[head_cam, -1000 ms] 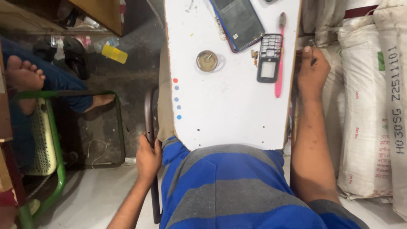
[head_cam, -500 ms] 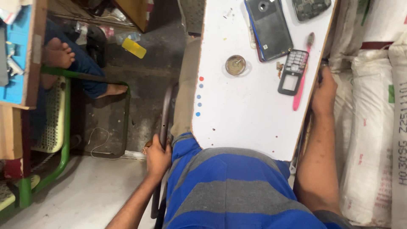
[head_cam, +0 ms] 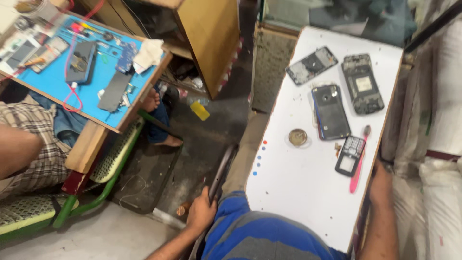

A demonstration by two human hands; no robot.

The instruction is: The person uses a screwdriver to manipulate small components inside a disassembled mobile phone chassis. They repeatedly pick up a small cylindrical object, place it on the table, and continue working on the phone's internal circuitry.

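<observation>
At the far left another person sits at a blue work mat (head_cam: 57,82) strewn with phone parts and small tools; their bare feet (head_cam: 159,120) rest close to your side of the floor, so mind them when anything shifts.

Your left hand (head_cam: 201,214) is closed around the dark curved chair frame (head_cam: 221,171) that rises beside your left thigh, fingers wrapped over its edge in what looks like a full, firm grasp. If you are pulling yourself in toward the table, draw evenly with both hands and keep the frame clear of the green bench (head_cam: 103,178) and the yellow bottle (head_cam: 199,110) lying on the floor.

The white table (head_cam: 293,192) runs ahead of you. On it, well apart from either hand, lie a small round tin (head_cam: 298,137), a dark phone back (head_cam: 331,111), two more stripped phone bodies beyond it, then a keypad phone housing (head_cam: 350,155) with a pink brush (head_cam: 359,159) just beside it (these are loose, and a jolt would scatter them).

Your right hand (head_cam: 381,183) sits at the table's right edge, near the brush tip. I cannot tell how far its fingers curl, as they are hidden below the edge. Steady the table gently there rather than tugging.
</observation>
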